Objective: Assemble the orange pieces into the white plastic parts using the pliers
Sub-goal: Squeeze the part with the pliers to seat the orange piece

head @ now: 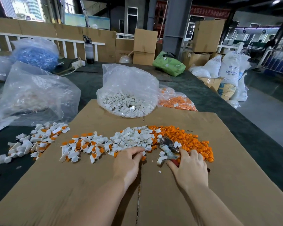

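On the cardboard sheet (104, 185) lies a heap of loose white plastic parts (132, 139), with a heap of orange pieces (191, 141) to its right. Joined white-and-orange parts (83, 147) are spread out to the left. My left hand (129, 163) reaches into the near edge of the white heap, fingertips pinching a white part. My right hand (189, 167) grips the red handles of the pliers (168, 149), whose worn metal jaws point up-left between the two heaps. The handles are mostly hidden under the hand.
A clear bag of white parts (127, 95) stands behind the heaps, a bag of orange pieces (176, 100) to its right. More joined parts (39, 137) spill off the cardboard at left. Large plastic bags (36, 92) sit far left. The table's right edge (252, 128) drops to the floor.
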